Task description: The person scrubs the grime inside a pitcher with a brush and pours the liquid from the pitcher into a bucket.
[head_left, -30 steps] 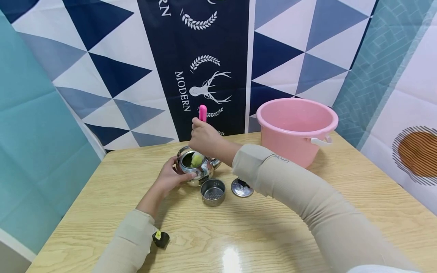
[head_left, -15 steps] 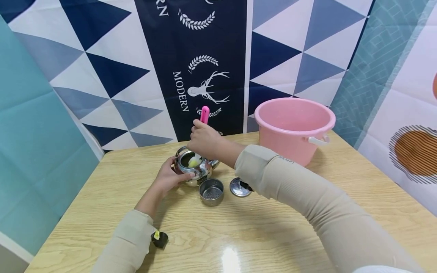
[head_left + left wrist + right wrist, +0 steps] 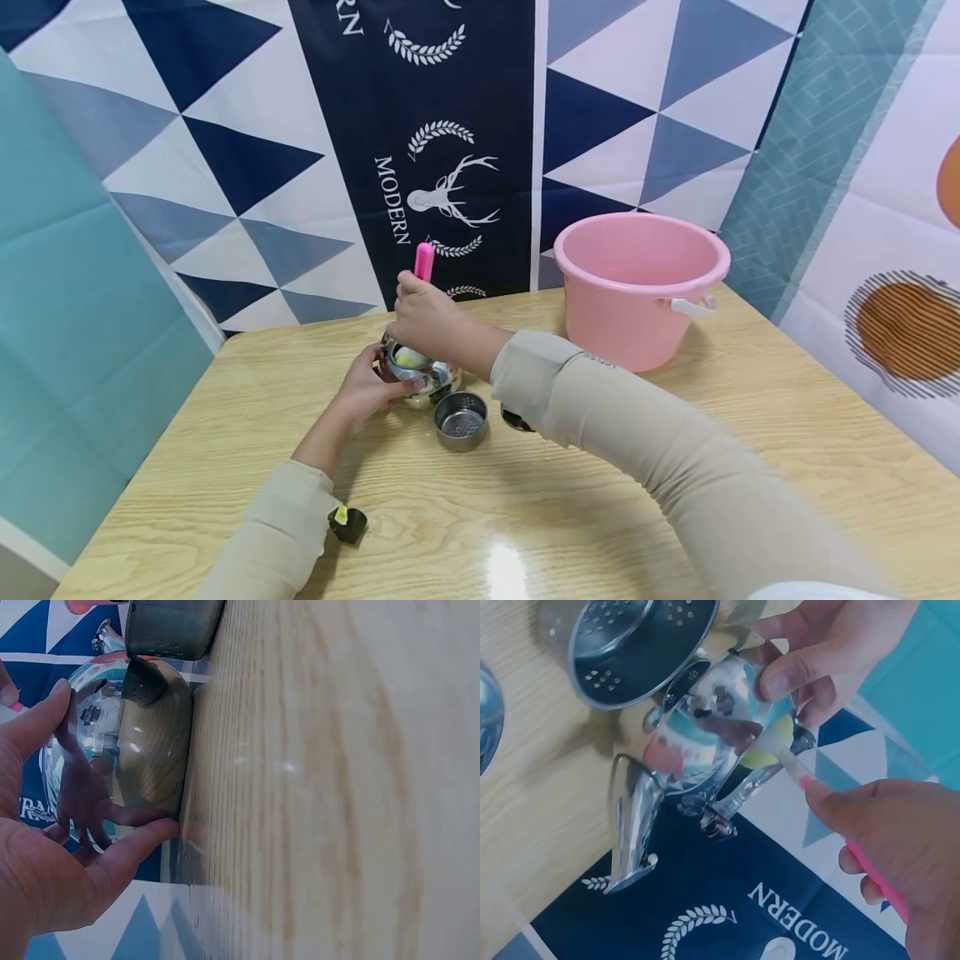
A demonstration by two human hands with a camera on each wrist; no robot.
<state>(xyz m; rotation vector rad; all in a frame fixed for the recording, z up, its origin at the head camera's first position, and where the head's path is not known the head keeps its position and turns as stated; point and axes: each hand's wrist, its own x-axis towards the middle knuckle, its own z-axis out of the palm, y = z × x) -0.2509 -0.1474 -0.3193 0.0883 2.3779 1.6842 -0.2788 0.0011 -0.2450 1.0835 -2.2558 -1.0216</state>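
Note:
A shiny steel teapot [image 3: 442,379] stands on the table with its top opening uncovered. My left hand [image 3: 363,387] grips its left side, thumb at the front and fingers round the far side. In the left wrist view, the polished belly [image 3: 154,750] mirrors these fingers. My right hand [image 3: 435,321] grips the pink handle of a sponge brush [image 3: 424,260], held upright over the pot. Its yellow and white sponge head [image 3: 769,746] is at the opening, partly inside. The spout [image 3: 634,825] shows in the right wrist view, while my right hand hides it in the head view.
A perforated steel strainer basket [image 3: 461,423] stands right in front of the teapot. The lid [image 3: 516,418] lies beside it, mostly hidden by my right sleeve. A pink bucket [image 3: 630,325] with a white handle grip stands at the back right, near the patterned wall cloth.
My right hand has moved left and slightly down with the brush, its sponge shifting within the teapot's mouth. My left hand keeps its grip. The head view has shifted slightly.

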